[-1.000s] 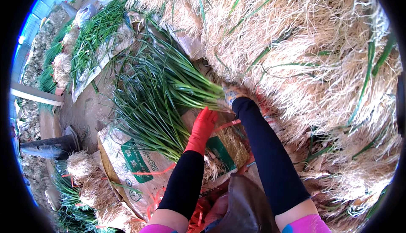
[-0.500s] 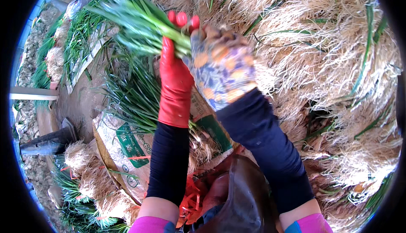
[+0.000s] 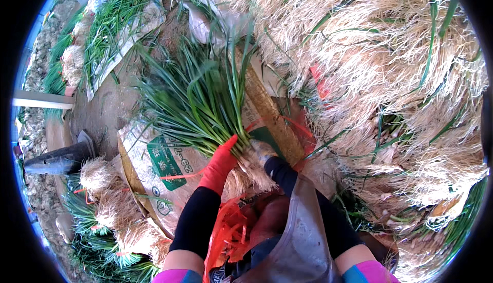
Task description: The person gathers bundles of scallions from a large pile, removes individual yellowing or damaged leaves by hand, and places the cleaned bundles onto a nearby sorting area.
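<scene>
My left hand [image 3: 221, 166], in a red rubber glove, is closed around the lower stems of a bunch of spring onions [image 3: 200, 103], thumb on top. On the other side of the same stems is my right hand [image 3: 261, 152], in a patterned cloth glove, also wrapped around them; its fingers are partly hidden. Long green leaves fan out away from me, while the pale roots [image 3: 257, 178] hang below my hands toward my lap. Under the bunch lies a printed woven sack [image 3: 149, 180].
A large heap of spring onions with pale roots outward [image 3: 370, 77] rises along the right. Tied bundles [image 3: 118, 226] lie at the lower left, with loose greens [image 3: 115, 36] at the upper left. Red plastic ties [image 3: 233, 237] lie by my brown apron [image 3: 303, 231].
Both hands have come down and nearer, from upper centre to the bunch on the sack. The smaller bunch they held up is now together with the one that lay there.
</scene>
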A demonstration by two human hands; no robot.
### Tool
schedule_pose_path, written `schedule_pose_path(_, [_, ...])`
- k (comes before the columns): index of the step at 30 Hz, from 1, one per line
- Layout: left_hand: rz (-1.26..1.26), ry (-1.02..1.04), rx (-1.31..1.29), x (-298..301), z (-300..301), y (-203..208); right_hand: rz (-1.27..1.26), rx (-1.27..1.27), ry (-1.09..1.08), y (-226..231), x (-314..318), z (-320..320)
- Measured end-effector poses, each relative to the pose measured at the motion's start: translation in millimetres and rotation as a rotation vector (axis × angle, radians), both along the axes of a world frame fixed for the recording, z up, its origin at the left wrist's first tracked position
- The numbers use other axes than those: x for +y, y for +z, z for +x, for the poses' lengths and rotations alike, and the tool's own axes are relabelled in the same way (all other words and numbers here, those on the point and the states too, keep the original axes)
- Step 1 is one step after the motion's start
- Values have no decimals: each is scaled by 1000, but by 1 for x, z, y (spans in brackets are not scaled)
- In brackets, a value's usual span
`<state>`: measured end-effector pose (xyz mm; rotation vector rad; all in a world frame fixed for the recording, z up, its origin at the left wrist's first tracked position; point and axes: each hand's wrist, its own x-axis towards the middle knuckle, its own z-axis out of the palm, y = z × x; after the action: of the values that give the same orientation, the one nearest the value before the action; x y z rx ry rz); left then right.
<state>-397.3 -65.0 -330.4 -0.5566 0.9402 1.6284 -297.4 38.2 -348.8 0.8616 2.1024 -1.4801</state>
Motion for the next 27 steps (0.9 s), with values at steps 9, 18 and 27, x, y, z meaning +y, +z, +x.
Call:
schedule_pose_path(9, [216, -96, -5, -22, -15, -19, 24, 192, -347, 8, 43, 40])
schedule_pose_path(18, [-118, -375, 341, -50, -15, 1, 146, -114, 99, -11, -31, 91])
schedule_pose_path(27, [-347, -376, 399, -59, -17, 1, 170, -36, 83, 42, -9, 133])
